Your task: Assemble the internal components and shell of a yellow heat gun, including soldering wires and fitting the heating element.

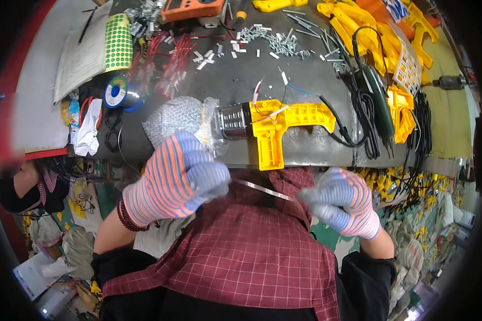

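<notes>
Both my hands wear striped, grey-fingered gloves and are raised near the table's front edge. My left hand (177, 179) pinches one end of a thin, pale shiny strip (265, 189). The other end is pinched in the fingers of my right hand (345, 206), so the strip spans the gap between them. What the strip is made of, I cannot tell. Just beyond lies a heat-gun-like tool with an open yellow plastic half-shell (270, 144), a metal barrel (233, 122) and loose wires. Bubble wrap (179, 120) surrounds the barrel's left end, behind my left hand.
Solder reel (115, 92), green-dotted sticker sheet (118, 43) and papers (80, 59) lie left. Red wires (177, 59), loose screws (278, 43) and an orange meter (193, 8) sit farther back. Black cables (367, 107) and yellow shells (359, 27) crowd the right. Another person's arm (25, 182) shows far left.
</notes>
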Demonstrator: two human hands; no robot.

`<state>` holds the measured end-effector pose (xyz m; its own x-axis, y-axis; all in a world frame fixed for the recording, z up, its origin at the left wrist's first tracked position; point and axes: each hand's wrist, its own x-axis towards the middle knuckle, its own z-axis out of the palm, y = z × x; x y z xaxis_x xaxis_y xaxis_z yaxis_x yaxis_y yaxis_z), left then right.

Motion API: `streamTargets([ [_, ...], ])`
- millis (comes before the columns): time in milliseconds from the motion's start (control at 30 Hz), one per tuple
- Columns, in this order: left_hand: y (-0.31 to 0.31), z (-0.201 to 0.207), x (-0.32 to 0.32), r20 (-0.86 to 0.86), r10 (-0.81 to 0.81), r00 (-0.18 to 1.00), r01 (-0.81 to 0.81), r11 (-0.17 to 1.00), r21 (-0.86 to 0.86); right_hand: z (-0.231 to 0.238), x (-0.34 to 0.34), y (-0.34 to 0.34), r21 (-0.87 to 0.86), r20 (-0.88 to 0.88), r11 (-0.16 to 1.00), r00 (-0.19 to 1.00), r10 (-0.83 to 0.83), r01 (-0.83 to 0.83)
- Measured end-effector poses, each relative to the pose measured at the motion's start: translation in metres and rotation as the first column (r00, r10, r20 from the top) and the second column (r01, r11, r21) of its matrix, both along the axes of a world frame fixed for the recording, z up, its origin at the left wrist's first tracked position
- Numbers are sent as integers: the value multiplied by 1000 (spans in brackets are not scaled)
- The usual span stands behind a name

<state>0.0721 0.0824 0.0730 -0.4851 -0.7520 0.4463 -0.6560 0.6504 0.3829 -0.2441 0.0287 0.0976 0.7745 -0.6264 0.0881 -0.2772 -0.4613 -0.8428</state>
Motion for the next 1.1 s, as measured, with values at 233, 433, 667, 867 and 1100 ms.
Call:
streamTargets([
  [233,-20,-28,-20,15,49,999,-50,997,64,-16,-33,-2,-93,-131,971,964,-231,220],
  [433,-41,-67,-8,327,317,890,-361,929,83,-34,-48,-13,-427,-202,848,881,-428,314],
  [667,-43,-78,-2,229,310,923,-352,920,175,-59,-29,-22,-339,-146,865,888,-436,369],
  [867,-44,-80,-2,168,305,937,-325,940,106,-62,-16,-26,-354,-200,889,906,-374,289],
  [1100,-46,-76,-3,173,315,933,-320,948,2,-67,1,-27,-415,-162,885,940,-300,210],
])
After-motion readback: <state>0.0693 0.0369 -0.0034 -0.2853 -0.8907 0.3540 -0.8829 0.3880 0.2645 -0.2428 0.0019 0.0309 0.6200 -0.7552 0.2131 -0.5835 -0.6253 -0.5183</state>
